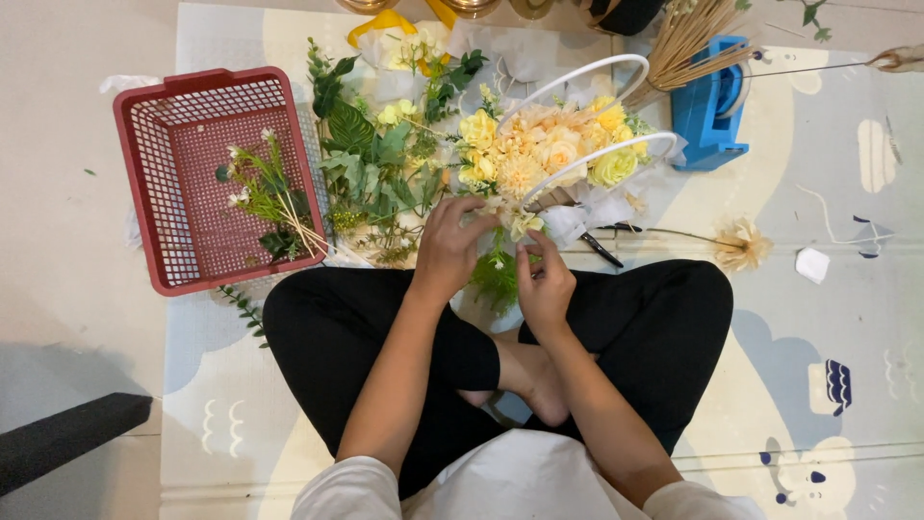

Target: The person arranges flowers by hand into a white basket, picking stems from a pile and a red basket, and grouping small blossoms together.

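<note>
Both grips on flower basket (563, 154), red crate (217, 178) alongside

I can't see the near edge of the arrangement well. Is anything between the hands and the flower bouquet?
Nothing visible: the left hand and the right hand already touch the near edge of the flower bouquet.

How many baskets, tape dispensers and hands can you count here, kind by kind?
Red plastic basket: 1
White-handled flower basket: 1
Blue tape dispenser: 1
Hands: 2, the left hand and right hand, both at the flowers
Total: 5
</note>
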